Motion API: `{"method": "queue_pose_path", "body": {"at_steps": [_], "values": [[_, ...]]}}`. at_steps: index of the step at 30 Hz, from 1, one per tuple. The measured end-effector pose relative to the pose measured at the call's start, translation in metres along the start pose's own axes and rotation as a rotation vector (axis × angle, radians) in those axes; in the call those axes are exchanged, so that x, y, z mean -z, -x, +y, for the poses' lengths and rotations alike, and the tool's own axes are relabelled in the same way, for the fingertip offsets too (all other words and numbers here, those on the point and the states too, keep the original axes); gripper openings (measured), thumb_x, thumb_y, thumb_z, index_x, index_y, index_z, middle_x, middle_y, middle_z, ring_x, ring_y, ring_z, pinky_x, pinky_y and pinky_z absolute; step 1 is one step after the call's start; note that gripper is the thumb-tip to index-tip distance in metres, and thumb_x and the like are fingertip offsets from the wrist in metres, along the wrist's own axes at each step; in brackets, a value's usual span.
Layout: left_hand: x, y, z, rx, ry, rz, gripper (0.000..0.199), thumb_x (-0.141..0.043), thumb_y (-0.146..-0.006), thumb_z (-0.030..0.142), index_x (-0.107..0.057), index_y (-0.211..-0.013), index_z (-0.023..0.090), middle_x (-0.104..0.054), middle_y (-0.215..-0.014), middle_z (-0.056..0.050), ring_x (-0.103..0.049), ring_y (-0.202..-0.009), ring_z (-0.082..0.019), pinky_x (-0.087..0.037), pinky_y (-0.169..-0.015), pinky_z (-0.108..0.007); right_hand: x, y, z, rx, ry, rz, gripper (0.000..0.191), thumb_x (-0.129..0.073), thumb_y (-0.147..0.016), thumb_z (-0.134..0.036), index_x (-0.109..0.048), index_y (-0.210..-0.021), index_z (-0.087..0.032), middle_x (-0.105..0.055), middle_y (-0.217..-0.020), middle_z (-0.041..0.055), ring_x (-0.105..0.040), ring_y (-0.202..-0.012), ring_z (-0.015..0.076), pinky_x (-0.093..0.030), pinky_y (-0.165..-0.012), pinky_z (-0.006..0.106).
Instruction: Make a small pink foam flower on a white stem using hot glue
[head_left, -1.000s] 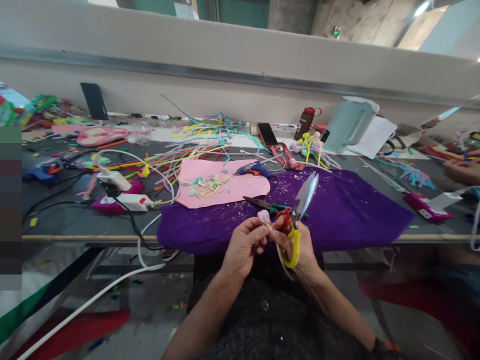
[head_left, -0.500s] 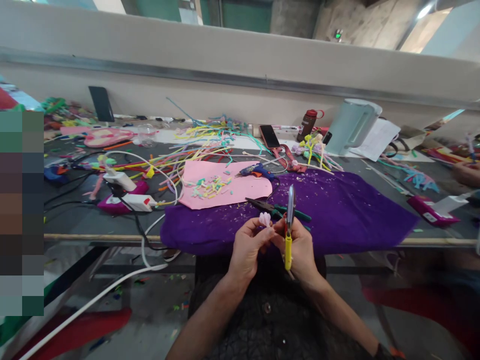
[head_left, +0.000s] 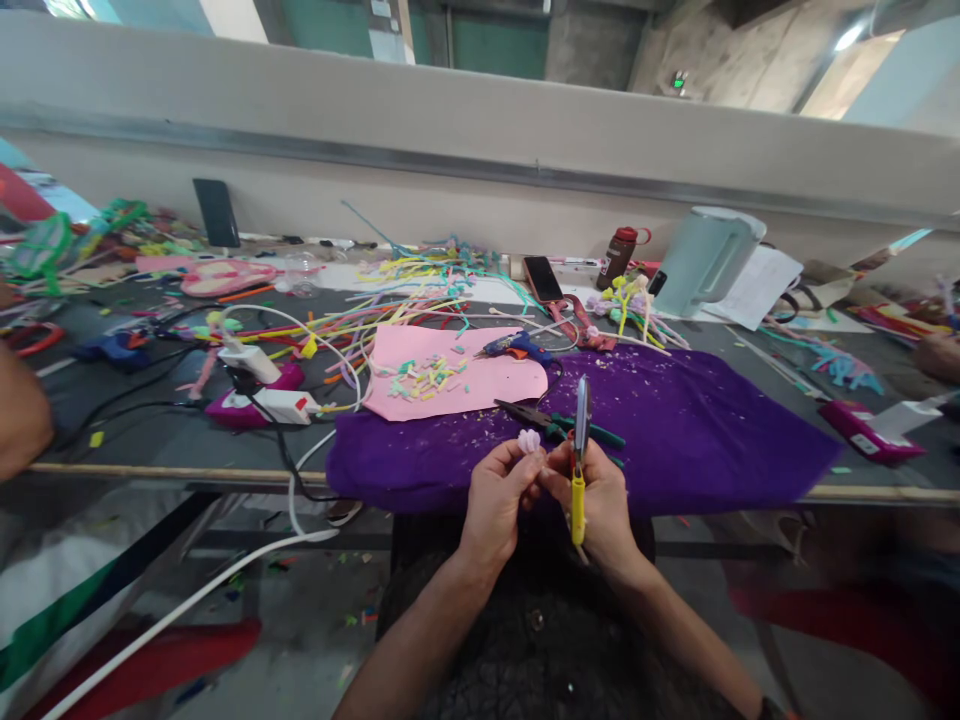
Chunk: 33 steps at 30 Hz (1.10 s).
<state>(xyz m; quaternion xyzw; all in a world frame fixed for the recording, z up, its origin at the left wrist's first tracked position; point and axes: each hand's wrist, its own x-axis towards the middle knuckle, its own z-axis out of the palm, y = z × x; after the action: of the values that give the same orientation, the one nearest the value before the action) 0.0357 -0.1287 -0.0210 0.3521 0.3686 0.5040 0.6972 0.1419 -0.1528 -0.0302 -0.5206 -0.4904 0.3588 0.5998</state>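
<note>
L hand (head_left: 491, 510) pinched lilac tuft (head_left: 529, 441); R hand (head_left: 607, 508), beside L, gripped scissors (head_left: 577, 490). Tuft prob. was light, soft; best held by base.

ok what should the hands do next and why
Probably pinch the base of the lilac flower-like piece firmer: the left hand holds it, and the right hand has fingertips close by, its yellow-handled scissors tucked aside, blades pointing away.

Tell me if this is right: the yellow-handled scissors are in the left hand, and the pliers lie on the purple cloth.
Not quite: the head view shows the yellow-handled scissors in the right hand, not the left hand. The pliers do lie on the purple cloth.
</note>
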Motion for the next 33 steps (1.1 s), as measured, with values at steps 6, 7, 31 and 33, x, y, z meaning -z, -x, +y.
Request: {"method": "queue_pose_path", "body": {"at_steps": [6,7,31,33], "values": [[-0.0007,0.0005,0.0010,0.009,-0.001,0.004,0.021,-0.067,-0.067,0.031,-0.057,-0.073,0.013,-0.050,-0.058,0.004,-0.040,-0.044,-0.003,-0.027,-0.039,-0.014,-0.0010,0.0002,0.0007,-0.018,-0.029,-0.001,0.022,-0.067,-0.067,-0.025,-0.049,-0.078,-0.019,-0.050,-0.068,-0.0035,-0.048,-0.057,0.0104,-0.042,-0.053,0.023],[-0.0007,0.0005,0.0011,0.008,-0.002,0.003,0.021,-0.067,-0.067,0.031,-0.057,-0.073,0.013,-0.051,-0.058,0.004,-0.040,-0.044,-0.003,-0.028,-0.040,-0.015,-0.0009,0.0003,0.0010,-0.019,-0.032,-0.006,0.022,-0.067,-0.067,-0.024,-0.049,-0.078,-0.019,-0.050,-0.068,-0.0034,-0.048,-0.058,0.0105,-0.042,-0.054,0.023],[0.0053,0.0034,-0.0044,0.002,-0.001,-0.015,0.024,-0.068,-0.065,0.032,-0.060,-0.078,0.013,-0.054,-0.060,0.003,-0.041,-0.043,-0.003,-0.029,-0.039,-0.015,0.0005,0.0046,0.0048,-0.013,-0.056,-0.046,0.026,-0.069,-0.066,-0.029,-0.048,-0.079,-0.019,-0.050,-0.069,-0.0028,-0.049,-0.057,0.0107,-0.044,-0.053,0.024],[0.0054,0.0033,-0.0056,-0.013,-0.019,0.000,0.023,-0.067,-0.067,0.033,-0.059,-0.076,0.013,-0.054,-0.058,0.003,-0.041,-0.043,-0.003,-0.029,-0.039,-0.015,-0.0002,0.0051,0.0053,-0.012,-0.056,-0.057,0.025,-0.069,-0.067,-0.027,-0.048,-0.079,-0.020,-0.049,-0.070,-0.0027,-0.049,-0.058,0.0108,-0.044,-0.054,0.024]]}}
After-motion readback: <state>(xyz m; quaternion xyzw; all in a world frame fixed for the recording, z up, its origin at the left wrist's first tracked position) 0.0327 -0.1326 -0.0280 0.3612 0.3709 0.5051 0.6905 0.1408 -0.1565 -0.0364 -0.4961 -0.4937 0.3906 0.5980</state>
